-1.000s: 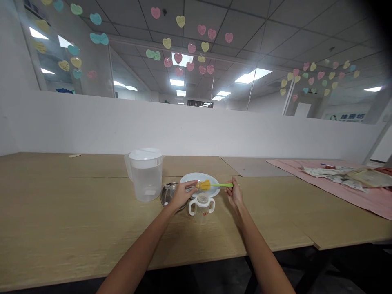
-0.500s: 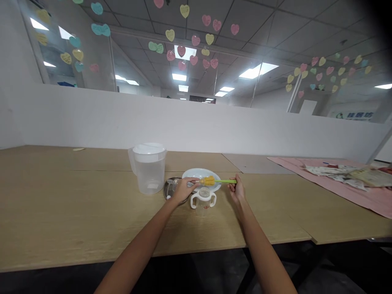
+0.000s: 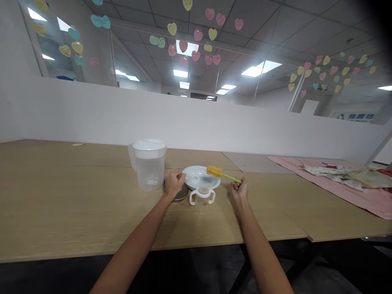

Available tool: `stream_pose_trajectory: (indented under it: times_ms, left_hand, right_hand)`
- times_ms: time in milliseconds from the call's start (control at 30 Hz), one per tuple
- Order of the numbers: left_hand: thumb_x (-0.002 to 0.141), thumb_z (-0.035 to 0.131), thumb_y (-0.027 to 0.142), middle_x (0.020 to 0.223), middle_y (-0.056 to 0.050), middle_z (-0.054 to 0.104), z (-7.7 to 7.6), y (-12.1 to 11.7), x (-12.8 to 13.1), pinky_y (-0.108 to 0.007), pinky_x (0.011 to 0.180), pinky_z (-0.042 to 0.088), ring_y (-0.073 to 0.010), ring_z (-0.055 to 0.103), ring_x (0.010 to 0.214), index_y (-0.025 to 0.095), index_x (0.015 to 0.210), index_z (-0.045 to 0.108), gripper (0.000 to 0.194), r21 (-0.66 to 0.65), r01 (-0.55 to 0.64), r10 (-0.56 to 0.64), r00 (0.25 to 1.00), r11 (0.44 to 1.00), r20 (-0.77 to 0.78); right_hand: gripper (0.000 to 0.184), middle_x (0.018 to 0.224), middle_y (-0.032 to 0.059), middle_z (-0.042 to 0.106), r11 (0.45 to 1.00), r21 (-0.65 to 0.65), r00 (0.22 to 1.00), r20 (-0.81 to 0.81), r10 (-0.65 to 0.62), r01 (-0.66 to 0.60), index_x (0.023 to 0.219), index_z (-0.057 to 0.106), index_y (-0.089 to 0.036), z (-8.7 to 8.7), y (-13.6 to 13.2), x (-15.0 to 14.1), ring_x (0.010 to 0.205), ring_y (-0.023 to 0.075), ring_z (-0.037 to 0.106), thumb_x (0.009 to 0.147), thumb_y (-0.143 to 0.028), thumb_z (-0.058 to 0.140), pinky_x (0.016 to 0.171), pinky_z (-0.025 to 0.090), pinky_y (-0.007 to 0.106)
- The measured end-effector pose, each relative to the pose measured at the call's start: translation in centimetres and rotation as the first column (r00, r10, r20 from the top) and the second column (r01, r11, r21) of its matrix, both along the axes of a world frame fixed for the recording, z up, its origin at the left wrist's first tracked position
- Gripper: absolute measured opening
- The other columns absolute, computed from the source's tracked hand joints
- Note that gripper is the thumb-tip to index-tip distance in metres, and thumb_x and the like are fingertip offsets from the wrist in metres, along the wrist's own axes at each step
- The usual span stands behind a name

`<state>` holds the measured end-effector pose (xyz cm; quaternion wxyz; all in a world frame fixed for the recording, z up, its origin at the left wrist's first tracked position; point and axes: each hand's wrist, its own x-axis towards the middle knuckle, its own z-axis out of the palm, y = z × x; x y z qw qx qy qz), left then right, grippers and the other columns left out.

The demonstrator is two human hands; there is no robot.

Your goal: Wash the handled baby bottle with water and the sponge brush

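Observation:
My right hand (image 3: 240,188) is closed around the green handle of a bottle brush (image 3: 214,171), whose yellow sponge head points left above the white bowl (image 3: 216,184). My left hand (image 3: 174,183) is over the round metal tray (image 3: 180,196), thumb and fingers pinched at the bowl's left edge. A small translucent piece shows at those fingertips, too unclear to name. Just beyond it a small white ring-shaped part (image 3: 195,179) appears over or in the bowl. In front of the bowl stands a clear baby bottle (image 3: 202,201) with two white handles and an open top.
A translucent plastic pitcher (image 3: 150,169) holding clear liquid stands left of the tray. On the right, a pink cloth (image 3: 288,165) bears papers and packets (image 3: 339,175). The table's front edge runs below my forearms, and a white wall (image 3: 183,122) rises behind.
The brush head has come away from the small clear piece in my left hand and tilted upward. My left hand has shifted left over the tray; the right moved slightly right.

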<state>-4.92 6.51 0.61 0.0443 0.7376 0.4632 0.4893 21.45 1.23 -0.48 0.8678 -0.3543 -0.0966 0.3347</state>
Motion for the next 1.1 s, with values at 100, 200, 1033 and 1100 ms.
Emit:
stream_pose_trajectory:
  times_ms: [100, 200, 1033, 1100]
  left_hand:
    - [0.071, 0.045, 0.027, 0.063, -0.006, 0.061, -0.3, 0.3, -0.3, -0.031, 0.071, 0.037, -0.0194, 0.055, 0.070, 0.016, 0.054, 0.060, 0.026, 0.037, -0.084, 0.091, 0.970, 0.996, -0.226]
    - [0.071, 0.045, 0.028, 0.069, -0.009, 0.064, -0.4, 0.3, -0.3, -0.035, 0.078, 0.035, -0.0219, 0.056, 0.074, 0.015, 0.061, 0.064, 0.025, 0.028, -0.100, 0.103, 0.918, 0.995, -0.383]
    - [0.070, 0.042, 0.018, 0.078, -0.015, 0.063, -0.8, 0.5, -0.1, -0.039, 0.073, 0.034, -0.0284, 0.053, 0.084, 0.013, 0.070, 0.066, 0.024, 0.028, -0.109, 0.109, 0.871, 0.994, -0.480]
    - [0.071, 0.042, 0.019, 0.078, -0.015, 0.062, -0.6, 0.3, -0.2, -0.040, 0.074, 0.034, -0.0288, 0.052, 0.085, 0.013, 0.070, 0.064, 0.024, 0.032, -0.104, 0.107, 0.895, 0.994, -0.433]
  right_hand:
    - [0.033, 0.035, -0.0116, 0.030, 0.999, -0.029, 0.990, 0.142, -0.024, 0.028, 0.059, 0.047, -0.018, -0.1, 0.2, -0.5, 0.029, 0.0029, 0.022, 0.081, -0.043, 0.047, 0.043, 0.042, 0.018]
    - [0.039, 0.035, -0.0103, 0.032, 0.998, -0.053, 0.939, 0.343, -0.014, 0.035, 0.064, 0.055, -0.016, -0.4, 0.5, -1.1, 0.031, 0.0052, 0.031, 0.072, -0.054, 0.054, 0.046, 0.044, 0.022]
    - [0.052, 0.039, -0.0038, 0.046, 0.981, -0.192, 0.694, 0.708, 0.132, 0.010, 0.065, 0.065, -0.011, -1.6, 1.4, -1.9, 0.036, 0.0074, 0.039, 0.060, -0.063, 0.059, 0.038, 0.031, 0.020]
    - [0.053, 0.038, -0.0041, 0.044, 0.980, -0.201, 0.679, 0.717, 0.154, -0.010, 0.066, 0.066, -0.011, -1.5, 1.3, -2.1, 0.036, 0.0072, 0.038, 0.061, -0.063, 0.058, 0.038, 0.030, 0.020]
